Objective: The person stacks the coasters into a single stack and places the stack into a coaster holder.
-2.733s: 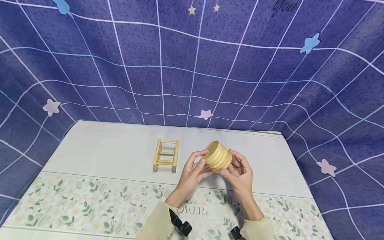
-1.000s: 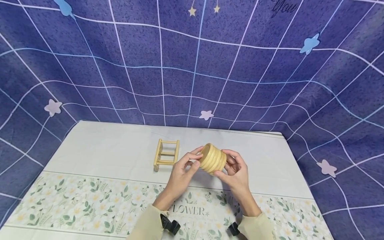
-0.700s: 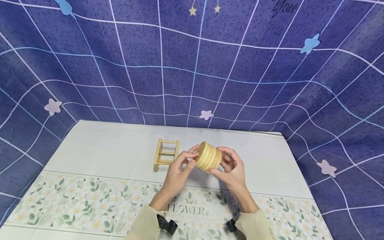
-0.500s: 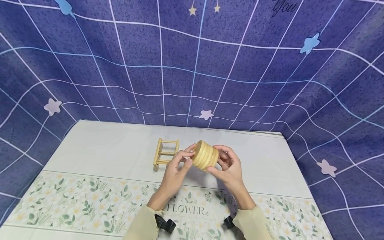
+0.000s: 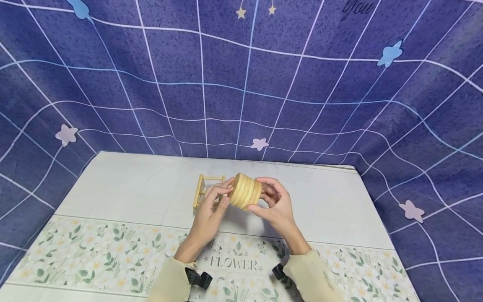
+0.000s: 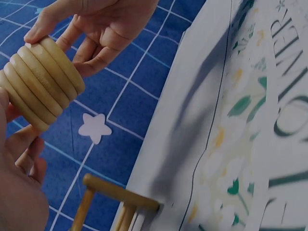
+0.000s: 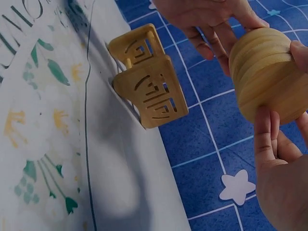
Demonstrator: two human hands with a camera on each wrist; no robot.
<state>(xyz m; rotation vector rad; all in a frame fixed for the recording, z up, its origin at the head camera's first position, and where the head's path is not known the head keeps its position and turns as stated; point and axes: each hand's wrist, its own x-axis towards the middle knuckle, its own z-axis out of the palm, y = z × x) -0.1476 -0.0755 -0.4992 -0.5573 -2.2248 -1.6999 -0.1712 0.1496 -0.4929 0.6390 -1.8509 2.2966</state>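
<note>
Both hands hold a stack of several round, pale wooden coasters (image 5: 246, 191) above the table, its axis tilted. My left hand (image 5: 206, 214) pinches the left end, thumb and fingers at the rim. My right hand (image 5: 278, 206) grips the other end, as the right wrist view shows with the fingers (image 7: 263, 134) against the flat face. Behind my left hand stands a small wooden rack (image 5: 198, 191), partly hidden in the head view. In the right wrist view the rack (image 7: 154, 91) shows cut-out patterns in its end panels and round connecting bars.
A white tablecloth (image 5: 143, 184) with a floral band (image 5: 113, 260) lettered FLOWER covers the table. Behind and at the sides hangs a blue-purple curtain (image 5: 222, 105) with grid lines and stars. Each wrist wears a black strap mount (image 5: 198, 277).
Both hands have carried the coaster stack leftward, toward the rack. My left hand now overlaps the rack, which has stayed in place. The stack's axis lies somewhat flatter than before.
</note>
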